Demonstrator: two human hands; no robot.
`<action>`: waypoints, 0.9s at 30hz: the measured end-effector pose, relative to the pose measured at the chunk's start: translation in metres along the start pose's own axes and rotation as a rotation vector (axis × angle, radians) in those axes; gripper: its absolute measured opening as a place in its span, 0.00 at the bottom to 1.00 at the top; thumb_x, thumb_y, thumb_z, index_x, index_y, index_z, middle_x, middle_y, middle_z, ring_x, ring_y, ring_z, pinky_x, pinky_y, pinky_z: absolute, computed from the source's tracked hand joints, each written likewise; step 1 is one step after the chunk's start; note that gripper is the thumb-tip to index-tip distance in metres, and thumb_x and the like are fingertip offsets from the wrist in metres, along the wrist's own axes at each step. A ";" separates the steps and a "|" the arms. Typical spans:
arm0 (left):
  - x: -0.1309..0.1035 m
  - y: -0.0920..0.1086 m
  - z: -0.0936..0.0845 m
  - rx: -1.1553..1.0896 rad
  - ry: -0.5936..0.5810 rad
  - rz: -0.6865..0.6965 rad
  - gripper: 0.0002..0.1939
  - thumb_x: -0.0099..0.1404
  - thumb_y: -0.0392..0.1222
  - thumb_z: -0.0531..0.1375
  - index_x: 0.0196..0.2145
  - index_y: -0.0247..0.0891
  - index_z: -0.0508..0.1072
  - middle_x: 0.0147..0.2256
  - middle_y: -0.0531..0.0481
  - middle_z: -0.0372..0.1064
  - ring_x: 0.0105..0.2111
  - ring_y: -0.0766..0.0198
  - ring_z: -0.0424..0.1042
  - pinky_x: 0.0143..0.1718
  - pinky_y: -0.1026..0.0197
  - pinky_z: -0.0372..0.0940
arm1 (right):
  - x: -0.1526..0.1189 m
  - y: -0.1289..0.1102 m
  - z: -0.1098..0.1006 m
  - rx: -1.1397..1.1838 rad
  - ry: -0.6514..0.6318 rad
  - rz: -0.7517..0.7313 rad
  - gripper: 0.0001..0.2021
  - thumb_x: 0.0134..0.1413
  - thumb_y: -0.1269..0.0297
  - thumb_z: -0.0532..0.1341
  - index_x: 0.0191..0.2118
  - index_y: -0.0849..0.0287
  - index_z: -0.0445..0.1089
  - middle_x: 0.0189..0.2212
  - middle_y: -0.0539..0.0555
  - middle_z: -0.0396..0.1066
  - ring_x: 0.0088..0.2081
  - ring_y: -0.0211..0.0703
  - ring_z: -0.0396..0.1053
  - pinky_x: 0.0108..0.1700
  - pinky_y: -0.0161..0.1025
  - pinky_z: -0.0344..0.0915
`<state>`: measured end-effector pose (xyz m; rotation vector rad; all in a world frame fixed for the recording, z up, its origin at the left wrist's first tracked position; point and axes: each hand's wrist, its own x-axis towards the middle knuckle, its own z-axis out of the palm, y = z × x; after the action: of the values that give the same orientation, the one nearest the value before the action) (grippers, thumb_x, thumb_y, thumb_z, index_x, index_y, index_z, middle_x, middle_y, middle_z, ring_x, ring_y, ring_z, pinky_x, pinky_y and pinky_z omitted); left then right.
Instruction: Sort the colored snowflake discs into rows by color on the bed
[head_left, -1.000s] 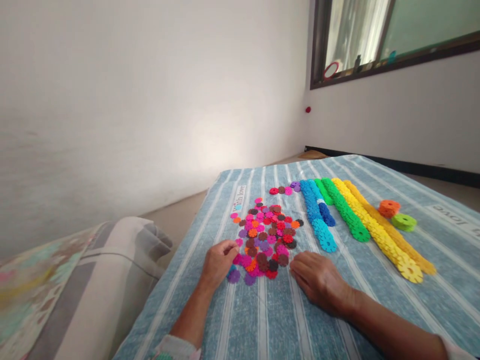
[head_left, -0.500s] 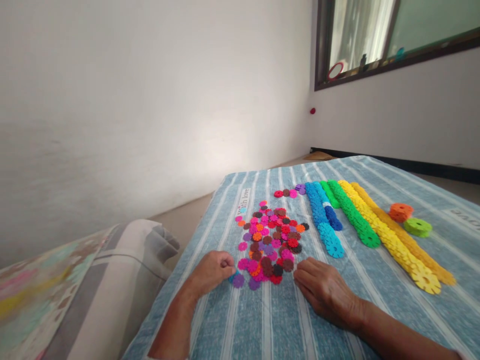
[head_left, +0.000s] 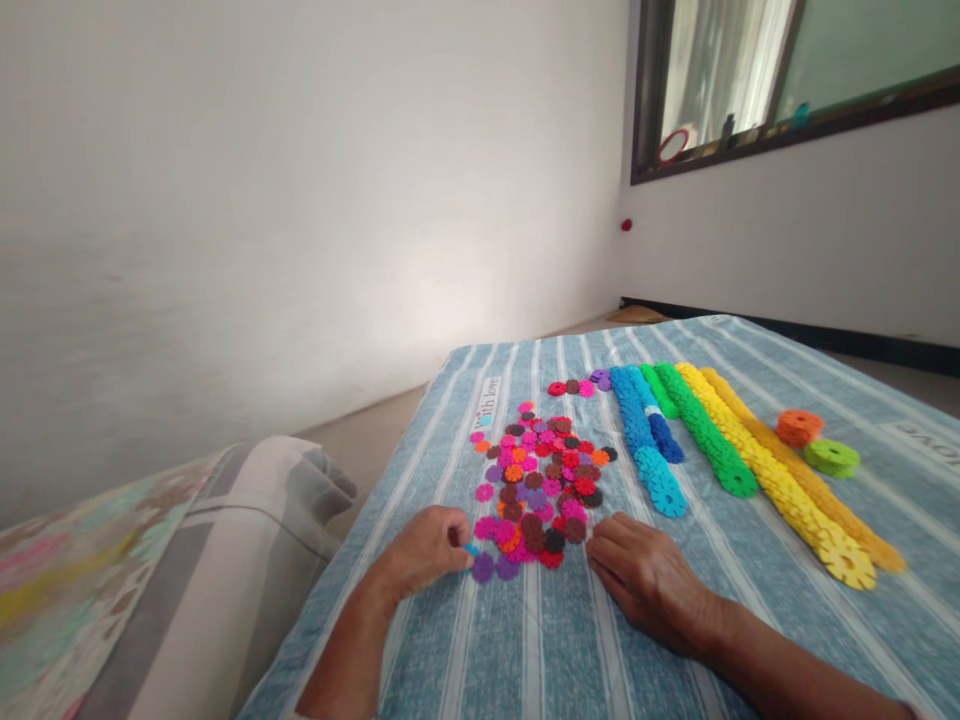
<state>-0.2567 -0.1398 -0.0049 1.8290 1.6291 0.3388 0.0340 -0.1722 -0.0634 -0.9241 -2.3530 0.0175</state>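
Note:
My left hand (head_left: 429, 548) is closed in a pinch at the near left of a loose pile of flower-shaped discs (head_left: 534, 480) in pink, red, brown, purple, orange and black. A light blue disc (head_left: 471, 549) shows at its fingertips, beside a purple disc (head_left: 482, 568). At the pile's right edge, my right hand (head_left: 646, 570) rests with its fingers pressed together; whatever it may hold is hidden. Right of the pile lie overlapping rows of discs: blue (head_left: 636, 425), green (head_left: 705, 430) and yellow (head_left: 780, 475).
Striped blue cloth (head_left: 420, 640) covers the surface. An orange stack (head_left: 799, 428) and a lime green stack (head_left: 832, 457) sit at the right. A short row of red, brown and pink discs (head_left: 573, 387) lies beyond the pile. Folded grey bedding (head_left: 247, 530) is at the left.
The light blue disc has come up off the purple disc at my left fingertips, and the purple disc shows more fully. My right hand has hardly moved.

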 end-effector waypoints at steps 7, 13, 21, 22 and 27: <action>0.007 -0.001 -0.004 -0.074 0.077 0.055 0.10 0.46 0.46 0.59 0.18 0.37 0.64 0.17 0.59 0.54 0.21 0.70 0.54 0.23 0.67 0.49 | 0.003 0.001 0.000 -0.010 -0.002 0.020 0.11 0.61 0.73 0.50 0.27 0.58 0.60 0.27 0.51 0.65 0.29 0.40 0.60 0.32 0.38 0.54; 0.010 0.029 0.016 -0.120 0.093 0.125 0.12 0.51 0.47 0.58 0.19 0.37 0.64 0.18 0.58 0.55 0.21 0.69 0.55 0.24 0.66 0.50 | 0.007 -0.001 -0.001 0.043 0.035 0.050 0.09 0.61 0.70 0.50 0.33 0.59 0.65 0.28 0.53 0.67 0.31 0.42 0.64 0.33 0.38 0.57; 0.010 0.082 0.058 -0.127 -0.110 0.267 0.08 0.50 0.41 0.62 0.20 0.36 0.66 0.19 0.57 0.59 0.22 0.70 0.57 0.24 0.67 0.52 | 0.006 -0.005 -0.004 0.433 0.111 0.207 0.07 0.58 0.70 0.54 0.39 0.57 0.69 0.29 0.50 0.70 0.31 0.38 0.66 0.33 0.34 0.59; 0.012 0.084 0.059 -0.123 -0.114 0.277 0.08 0.50 0.40 0.62 0.19 0.35 0.67 0.19 0.58 0.59 0.22 0.71 0.57 0.24 0.67 0.51 | 0.006 -0.005 -0.004 0.469 0.111 0.241 0.07 0.57 0.71 0.54 0.35 0.58 0.69 0.27 0.50 0.70 0.30 0.37 0.66 0.32 0.33 0.59; 0.026 0.094 0.061 -0.086 -0.115 0.309 0.06 0.50 0.37 0.61 0.19 0.35 0.67 0.18 0.59 0.59 0.20 0.73 0.58 0.23 0.68 0.51 | 0.011 -0.001 -0.005 0.564 0.160 0.384 0.09 0.53 0.74 0.54 0.29 0.60 0.70 0.24 0.49 0.69 0.28 0.36 0.65 0.30 0.32 0.57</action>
<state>-0.1421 -0.1340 0.0019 1.9958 1.2355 0.4225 0.0293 -0.1668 -0.0533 -1.0178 -1.8373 0.6949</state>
